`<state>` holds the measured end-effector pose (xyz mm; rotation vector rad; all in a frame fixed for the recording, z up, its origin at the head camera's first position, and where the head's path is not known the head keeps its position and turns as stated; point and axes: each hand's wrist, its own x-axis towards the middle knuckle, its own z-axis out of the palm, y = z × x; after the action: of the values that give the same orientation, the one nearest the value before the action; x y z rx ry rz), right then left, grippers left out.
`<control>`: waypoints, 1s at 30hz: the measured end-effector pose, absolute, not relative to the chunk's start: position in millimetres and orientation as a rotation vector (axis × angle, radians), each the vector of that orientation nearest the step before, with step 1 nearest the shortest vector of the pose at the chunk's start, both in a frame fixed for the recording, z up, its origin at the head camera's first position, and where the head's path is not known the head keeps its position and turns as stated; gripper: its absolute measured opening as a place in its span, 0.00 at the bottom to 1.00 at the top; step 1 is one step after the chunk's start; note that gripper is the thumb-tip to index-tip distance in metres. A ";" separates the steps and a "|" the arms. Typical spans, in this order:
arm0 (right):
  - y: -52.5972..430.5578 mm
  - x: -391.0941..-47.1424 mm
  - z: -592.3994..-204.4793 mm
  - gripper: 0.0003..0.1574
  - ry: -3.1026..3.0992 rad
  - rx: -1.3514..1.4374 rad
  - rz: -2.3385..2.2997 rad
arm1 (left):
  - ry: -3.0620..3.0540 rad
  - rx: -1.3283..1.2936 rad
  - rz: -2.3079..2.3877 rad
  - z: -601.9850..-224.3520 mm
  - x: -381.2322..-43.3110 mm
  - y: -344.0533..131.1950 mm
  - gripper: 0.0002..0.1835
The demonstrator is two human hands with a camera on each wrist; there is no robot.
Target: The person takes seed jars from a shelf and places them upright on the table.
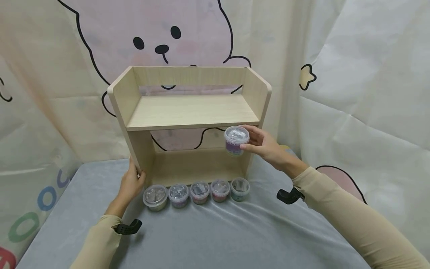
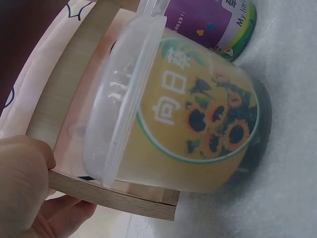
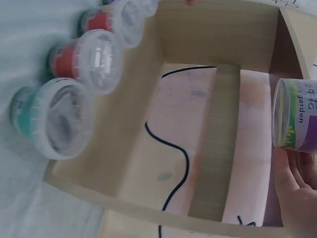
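A two-tier pale wooden shelf point(image 1: 193, 110) stands on the cloth, tilted a little. My left hand point(image 1: 130, 183) grips its left side panel near the bottom, thumb on one face and fingers on the other. Held by my right hand point(image 1: 267, 147), a lidded clear tub with a purple label point(image 1: 236, 141) hangs in front of the shelf's lower opening, just under the upper board's right end. Closest to my left hand is a larger tub with a sunflower picture point(image 2: 203, 114). At the row's other end stands a teal tub point(image 3: 64, 119).
Between those two stand a purplish tub point(image 1: 178, 195) and two reddish tubs point(image 1: 200, 192), all lidded, along the shelf's front edge. Grey-blue cloth point(image 1: 215, 235) covers the table. Printed curtains point(image 1: 279, 56) hang behind and at both sides.
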<state>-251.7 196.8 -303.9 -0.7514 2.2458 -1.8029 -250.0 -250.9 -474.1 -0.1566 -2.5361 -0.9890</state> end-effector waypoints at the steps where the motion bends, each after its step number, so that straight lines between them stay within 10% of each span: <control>1: 198.8 -251.3 -306.7 0.40 2.245 -0.745 -1.804 | -2.535 -0.162 -0.983 -473.3 -250.8 -251.2 0.38; 30: 241.7 -242.5 -369.9 0.42 2.231 -0.626 -1.796 | -2.494 -0.151 -0.929 -477.6 -254.0 -250.1 0.34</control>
<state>-242.5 241.7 -369.9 -0.6264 2.2315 -1.7956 -254.0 -250.1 -477.6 -0.1506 -2.4939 -0.9293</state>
